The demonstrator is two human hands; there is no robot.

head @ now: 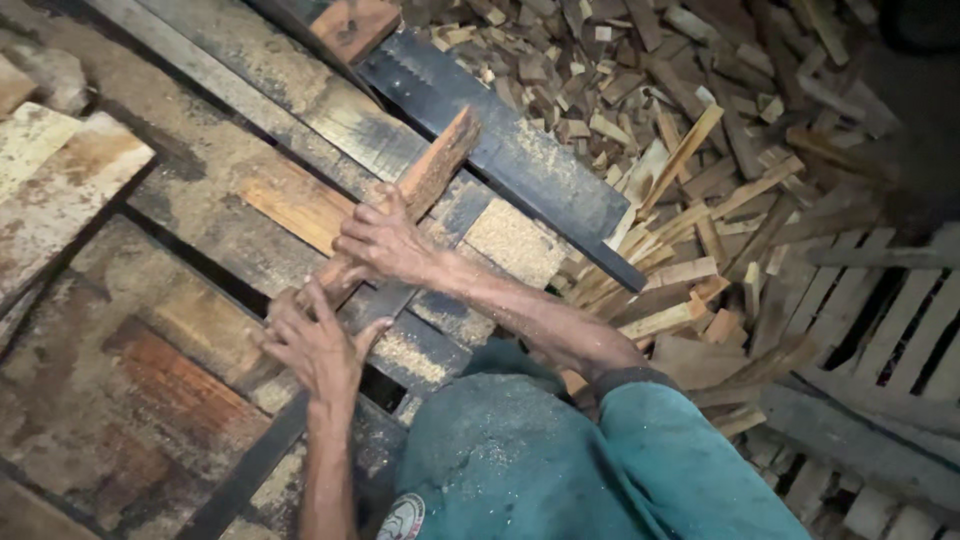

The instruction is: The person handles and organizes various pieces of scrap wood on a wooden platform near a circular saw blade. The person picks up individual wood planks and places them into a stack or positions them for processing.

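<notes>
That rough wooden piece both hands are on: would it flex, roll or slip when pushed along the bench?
The wood piece looks thick and solid, so probably stiff. Its ragged, uneven edges suggest it would not roll. The left hand and right hand grip its near end; sawdust on the bench may let it slide fairly easily.

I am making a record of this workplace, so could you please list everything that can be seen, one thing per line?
wood piece: one, reddish brown, long and rough, lying slanted on the bench, held by both hands
dark metal rail: one, black, dusted with sawdust, running slanted across the bench
workbench: one, worn brown planks, left half of the view
wood scraps: many, pale brown, heaped at upper right
slatted pallet: one, grey, at right
teal clothing: one, bottom centre
left hand: one, fingers on the near end of the wood piece
right hand: one, gripping the wood piece at its middle
</notes>
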